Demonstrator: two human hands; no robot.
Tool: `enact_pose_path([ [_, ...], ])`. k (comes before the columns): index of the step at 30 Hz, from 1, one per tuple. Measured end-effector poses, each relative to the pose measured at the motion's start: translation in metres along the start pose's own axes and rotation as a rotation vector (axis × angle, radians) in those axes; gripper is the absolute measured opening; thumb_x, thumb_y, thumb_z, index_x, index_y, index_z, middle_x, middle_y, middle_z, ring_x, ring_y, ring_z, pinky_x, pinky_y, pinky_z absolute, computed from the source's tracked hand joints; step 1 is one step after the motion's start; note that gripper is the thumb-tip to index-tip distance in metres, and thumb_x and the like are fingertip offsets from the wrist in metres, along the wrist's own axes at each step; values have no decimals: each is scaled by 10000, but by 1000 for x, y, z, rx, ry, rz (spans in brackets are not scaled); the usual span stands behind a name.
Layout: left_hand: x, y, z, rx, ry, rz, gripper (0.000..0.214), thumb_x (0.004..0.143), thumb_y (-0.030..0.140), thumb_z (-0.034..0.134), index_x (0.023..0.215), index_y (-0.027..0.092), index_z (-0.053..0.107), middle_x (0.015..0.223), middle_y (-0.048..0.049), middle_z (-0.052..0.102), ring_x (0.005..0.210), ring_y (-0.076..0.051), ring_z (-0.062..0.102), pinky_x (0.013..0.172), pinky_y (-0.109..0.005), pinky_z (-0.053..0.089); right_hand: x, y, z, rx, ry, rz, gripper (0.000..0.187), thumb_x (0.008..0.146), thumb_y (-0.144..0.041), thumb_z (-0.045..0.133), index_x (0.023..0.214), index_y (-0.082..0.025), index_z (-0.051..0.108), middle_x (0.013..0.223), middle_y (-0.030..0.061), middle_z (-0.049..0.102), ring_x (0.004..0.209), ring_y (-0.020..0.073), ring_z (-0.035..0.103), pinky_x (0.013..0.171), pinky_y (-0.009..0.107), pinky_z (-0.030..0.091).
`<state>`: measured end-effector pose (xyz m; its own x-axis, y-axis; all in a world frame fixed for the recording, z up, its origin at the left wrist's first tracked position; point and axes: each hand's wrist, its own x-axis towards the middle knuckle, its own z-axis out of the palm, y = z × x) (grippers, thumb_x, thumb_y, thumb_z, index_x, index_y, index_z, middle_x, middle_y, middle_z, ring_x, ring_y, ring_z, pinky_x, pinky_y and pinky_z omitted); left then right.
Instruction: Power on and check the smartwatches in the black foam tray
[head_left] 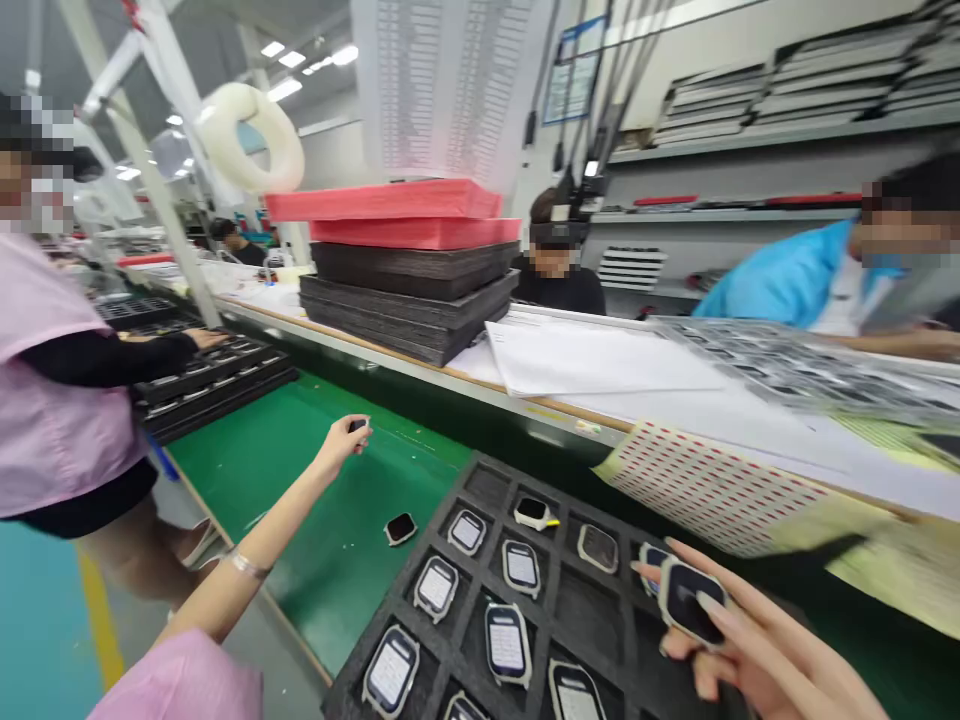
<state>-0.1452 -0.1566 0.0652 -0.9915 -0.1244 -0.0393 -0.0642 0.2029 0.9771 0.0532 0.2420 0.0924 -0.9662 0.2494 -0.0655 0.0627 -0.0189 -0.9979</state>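
Note:
My left hand [343,441] reaches out over the green conveyor belt [300,470], fingers pinched on a small dark watch body. My right hand [739,625] is at the lower right, over the black foam tray [585,610], holding another dark-faced watch body [686,600] between thumb and fingers. Several tray pockets hold watch bodies with white or dark faces [507,642]. One loose watch body [400,527] lies on the belt just left of the tray.
A stack of black and red trays [409,270] stands on the raised white shelf. A sheet of red-dotted stickers [712,485] lies right of it. A person in pink [52,400] works at trays on the left; two more people sit across the line.

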Motion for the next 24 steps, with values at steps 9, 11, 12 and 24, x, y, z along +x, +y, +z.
enact_pose_path([
  [9,-105,82,161,-122,-827,342,472,734,216,651,1192,201,539,756,34,499,584,-99,488,496,-211,434,-12,-10,2,187,-181,-46,540,854,-355,637,1346,-212,466,1159,172,621,689,204,641,522,313,518],
  [11,-121,82,186,-94,-910,391,442,761,215,608,1192,205,510,748,40,484,550,-92,464,478,-208,417,-13,-7,-1,211,-198,-80,506,853,-317,646,1325,-216,493,1105,148,639,699,196,646,534,298,522],
  [12,-126,79,195,-74,-914,413,427,771,212,591,1188,206,499,741,41,486,541,-91,456,481,-208,409,-13,-5,-1,224,-197,-98,485,853,-304,647,1310,-216,509,1068,135,648,699,191,647,532,286,520],
  [24,-141,55,202,109,-907,552,327,815,196,533,1136,207,474,1041,-46,633,978,-219,571,846,-326,410,-15,4,-2,266,-257,-107,482,804,-264,697,1261,-183,566,866,62,654,592,163,654,533,289,555],
])
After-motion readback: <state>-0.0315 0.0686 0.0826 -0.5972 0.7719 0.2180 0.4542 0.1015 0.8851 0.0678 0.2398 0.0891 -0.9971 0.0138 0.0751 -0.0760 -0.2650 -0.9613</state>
